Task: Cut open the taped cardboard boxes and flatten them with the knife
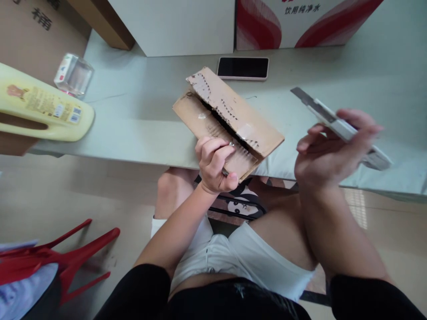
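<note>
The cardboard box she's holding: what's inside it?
The cardboard box is slit along its top, showing only a dark gap. Its contents stay hidden. The left hand steadies it.

The place looked like an informal storeroom or back room of a home or small shop; cardboard cartons (36, 35) printed with Chinese characters stood stacked against the wall; a red-and-white drinking-water box (300, 22) sat behind a pale desk (140, 115); a yellow bottle (43, 109), a clear plastic container (74, 74) and a phone (243, 68) lay on it; a red plastic stool (66, 258) rested on the tiled floor (83, 191).
</note>
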Demonstrator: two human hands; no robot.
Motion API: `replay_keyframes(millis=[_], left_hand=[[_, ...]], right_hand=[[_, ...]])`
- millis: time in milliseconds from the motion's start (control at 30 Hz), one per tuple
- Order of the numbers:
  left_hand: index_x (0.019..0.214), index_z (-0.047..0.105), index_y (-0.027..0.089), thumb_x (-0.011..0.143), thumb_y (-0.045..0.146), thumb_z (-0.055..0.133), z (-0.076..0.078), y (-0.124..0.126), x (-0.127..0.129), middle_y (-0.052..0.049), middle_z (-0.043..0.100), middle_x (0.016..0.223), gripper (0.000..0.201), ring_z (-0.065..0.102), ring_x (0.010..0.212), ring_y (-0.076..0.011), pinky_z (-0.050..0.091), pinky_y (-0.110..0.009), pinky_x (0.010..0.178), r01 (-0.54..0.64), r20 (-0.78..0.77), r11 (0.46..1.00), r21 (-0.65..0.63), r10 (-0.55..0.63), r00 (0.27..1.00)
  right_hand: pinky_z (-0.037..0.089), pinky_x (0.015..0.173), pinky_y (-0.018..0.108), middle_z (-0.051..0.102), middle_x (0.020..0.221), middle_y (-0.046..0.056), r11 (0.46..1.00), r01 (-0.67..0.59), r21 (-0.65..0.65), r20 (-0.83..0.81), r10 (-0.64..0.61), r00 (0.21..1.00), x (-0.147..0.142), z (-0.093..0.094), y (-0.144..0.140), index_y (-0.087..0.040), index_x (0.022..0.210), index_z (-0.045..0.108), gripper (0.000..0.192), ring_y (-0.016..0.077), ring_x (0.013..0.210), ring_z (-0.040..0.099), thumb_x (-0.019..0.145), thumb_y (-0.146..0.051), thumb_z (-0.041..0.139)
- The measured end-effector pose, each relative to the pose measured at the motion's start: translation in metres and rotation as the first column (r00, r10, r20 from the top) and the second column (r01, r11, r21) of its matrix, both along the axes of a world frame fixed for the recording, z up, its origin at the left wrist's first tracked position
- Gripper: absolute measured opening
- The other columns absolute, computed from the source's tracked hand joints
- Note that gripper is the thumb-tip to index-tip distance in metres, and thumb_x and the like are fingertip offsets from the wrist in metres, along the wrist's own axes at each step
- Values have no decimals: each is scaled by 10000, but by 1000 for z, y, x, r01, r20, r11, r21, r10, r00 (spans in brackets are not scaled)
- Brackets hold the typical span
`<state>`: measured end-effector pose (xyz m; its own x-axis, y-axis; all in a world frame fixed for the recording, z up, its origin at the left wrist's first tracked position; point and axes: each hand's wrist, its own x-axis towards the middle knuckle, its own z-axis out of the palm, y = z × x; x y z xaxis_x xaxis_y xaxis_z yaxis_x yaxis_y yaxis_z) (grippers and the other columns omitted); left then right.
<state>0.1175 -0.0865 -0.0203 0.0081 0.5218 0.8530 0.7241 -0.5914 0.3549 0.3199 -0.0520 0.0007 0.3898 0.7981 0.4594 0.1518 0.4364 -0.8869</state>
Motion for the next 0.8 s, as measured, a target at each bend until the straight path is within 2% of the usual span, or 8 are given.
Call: replay_keyframes(millis=[167,267,467,567,667,733,800], left_hand=[[1041,688,242,927,505,396,18,-1,-4,-86,640,951,410,567,947,-255,476,-447,884,12,-97,994,-107,-22,995],[1075,743,213,956,476,352,24,-1,-9,-103,646,962,485,578,933,-256,454,-455,892,-49,-191,982,-180,14,982],[1052,772,226,985,493,278,21,-2,-12,-103,675,1028,566,609,960,-249,433,-461,923,-99,-201,974,-202,58,978],[1042,770,226,979,503,295,17,-5,-13,-100,679,1040,553,613,970,-251,444,-460,926,-89,-152,980,-179,62,986],[1047,762,222,966,506,320,12,-10,-21,-106,675,1044,532,605,983,-260,460,-456,912,-74,-125,988,-138,56,991],[1052,752,222,964,511,322,7,-16,-31,-111,665,1049,525,596,993,-267,470,-451,901,-72,-117,991,-116,58,991],[1073,736,228,964,499,349,2,-23,-44,-113,653,1084,485,591,1019,-267,474,-446,916,-39,-85,991,-129,28,996]], right_hand=[[332,345,212,560,770,-22,996,-89,-23,-15,89,996,-2,-18,12,-295,1105,588,444,73,424,513,1022,-618,295],[337,344,219,560,787,-20,996,-90,-16,20,90,996,-2,-22,14,-297,1137,585,459,71,423,512,1029,-616,274],[356,371,217,603,822,-17,991,-103,-86,-18,102,995,1,-22,15,-292,1134,578,416,71,440,546,1029,-597,314],[433,449,224,661,952,11,973,-138,-185,102,159,982,4,-21,15,-296,1176,567,367,92,549,625,1024,-565,370],[554,658,323,682,1046,63,942,-128,-309,370,243,897,6,-24,17,-266,1207,579,330,175,777,687,991,-488,466],[563,806,437,673,1084,110,914,-63,-400,555,297,777,6,-27,18,-231,1241,586,392,261,932,671,904,-431,585],[536,874,519,645,1114,158,874,23,-486,658,348,668,5,-31,20,-186,1280,585,517,335,1017,633,811,-391,661]])
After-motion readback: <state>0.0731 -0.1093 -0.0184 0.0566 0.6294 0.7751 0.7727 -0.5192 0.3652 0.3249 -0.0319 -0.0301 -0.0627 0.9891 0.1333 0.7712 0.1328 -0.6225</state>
